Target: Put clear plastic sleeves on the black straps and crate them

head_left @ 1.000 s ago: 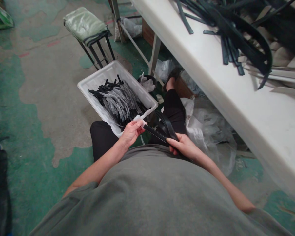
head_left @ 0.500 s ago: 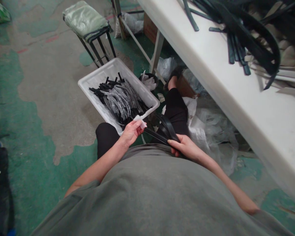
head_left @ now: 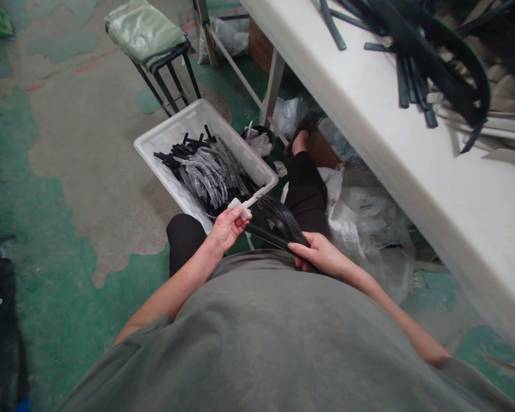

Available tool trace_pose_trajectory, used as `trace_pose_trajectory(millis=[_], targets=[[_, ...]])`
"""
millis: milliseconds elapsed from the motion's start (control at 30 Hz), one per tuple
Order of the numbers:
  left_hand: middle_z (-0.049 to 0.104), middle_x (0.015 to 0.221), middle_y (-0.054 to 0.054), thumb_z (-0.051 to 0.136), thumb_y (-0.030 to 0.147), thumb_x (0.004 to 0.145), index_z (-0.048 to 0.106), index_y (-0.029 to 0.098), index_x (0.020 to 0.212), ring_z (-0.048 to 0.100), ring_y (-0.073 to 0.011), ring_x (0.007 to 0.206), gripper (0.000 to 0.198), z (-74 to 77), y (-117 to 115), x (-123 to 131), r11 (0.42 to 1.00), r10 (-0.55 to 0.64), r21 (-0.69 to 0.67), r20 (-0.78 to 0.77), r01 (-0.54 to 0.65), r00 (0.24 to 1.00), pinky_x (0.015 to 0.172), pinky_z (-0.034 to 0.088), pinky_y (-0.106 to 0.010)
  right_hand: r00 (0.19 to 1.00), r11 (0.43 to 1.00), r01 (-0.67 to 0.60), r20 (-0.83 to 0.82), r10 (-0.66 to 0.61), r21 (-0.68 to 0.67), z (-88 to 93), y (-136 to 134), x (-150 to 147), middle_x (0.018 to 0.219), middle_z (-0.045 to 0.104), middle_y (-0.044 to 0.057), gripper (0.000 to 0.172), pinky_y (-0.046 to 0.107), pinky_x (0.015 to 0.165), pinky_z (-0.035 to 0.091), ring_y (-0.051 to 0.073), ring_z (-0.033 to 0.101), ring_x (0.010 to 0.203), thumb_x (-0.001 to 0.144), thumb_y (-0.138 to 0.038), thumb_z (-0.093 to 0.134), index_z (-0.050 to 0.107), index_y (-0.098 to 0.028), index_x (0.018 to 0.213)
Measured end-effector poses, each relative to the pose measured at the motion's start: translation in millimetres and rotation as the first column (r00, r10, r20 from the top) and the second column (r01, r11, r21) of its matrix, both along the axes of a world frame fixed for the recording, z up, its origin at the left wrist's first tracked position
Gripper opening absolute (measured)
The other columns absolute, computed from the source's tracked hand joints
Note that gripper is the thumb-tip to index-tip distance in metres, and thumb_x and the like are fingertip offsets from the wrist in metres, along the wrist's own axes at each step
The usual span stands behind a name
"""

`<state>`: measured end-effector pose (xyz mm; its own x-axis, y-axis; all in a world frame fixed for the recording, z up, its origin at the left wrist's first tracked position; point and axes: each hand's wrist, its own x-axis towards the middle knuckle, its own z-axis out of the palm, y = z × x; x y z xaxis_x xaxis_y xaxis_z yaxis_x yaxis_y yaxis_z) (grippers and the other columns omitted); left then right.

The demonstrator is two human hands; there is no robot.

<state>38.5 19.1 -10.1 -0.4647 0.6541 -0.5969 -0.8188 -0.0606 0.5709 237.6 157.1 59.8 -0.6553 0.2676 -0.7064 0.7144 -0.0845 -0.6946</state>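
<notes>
My left hand (head_left: pixel 229 228) pinches a small white piece (head_left: pixel 239 208) at the near corner of a white plastic bin (head_left: pixel 167 175). My right hand (head_left: pixel 320 252) is closed around a looped bundle of black straps (head_left: pixel 285 220) in front of my waist. One black length runs from this bundle toward my left fingers; its far end is hidden there. Inside the bin lies a pile of black strips (head_left: pixel 212 171), many with clear wrapping around their middles.
A white table (head_left: pixel 369 114) spans the upper right, with more black straps (head_left: pixel 446 63) on it. A padded stool (head_left: pixel 148 40) stands beyond the bin. Plastic bags (head_left: pixel 369 223) and a cardboard box (head_left: pixel 324 150) lie under the table.
My left hand has shifted slightly left with the white piece. The strap loop in my right hand leans a little further left.
</notes>
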Motion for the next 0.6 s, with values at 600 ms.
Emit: trace_pose_trajectory(millis=[600], targets=[[0.072,0.075,-0.002,0.085,0.030,0.057,0.065,0.014,0.079,0.065,-0.0114,0.065,0.033,-2.1,1,5,0.998,-0.032,-0.052,-0.049,0.029,0.998,0.060,0.052,-0.021,0.999,0.997,0.035,0.010,-0.036,0.063,-12.2,4,3,0.057,0.063,-0.001,0.024,0.016,0.040,0.040,0.007,0.054,0.041,0.083,-0.037,0.060,0.051,-0.018,0.071]])
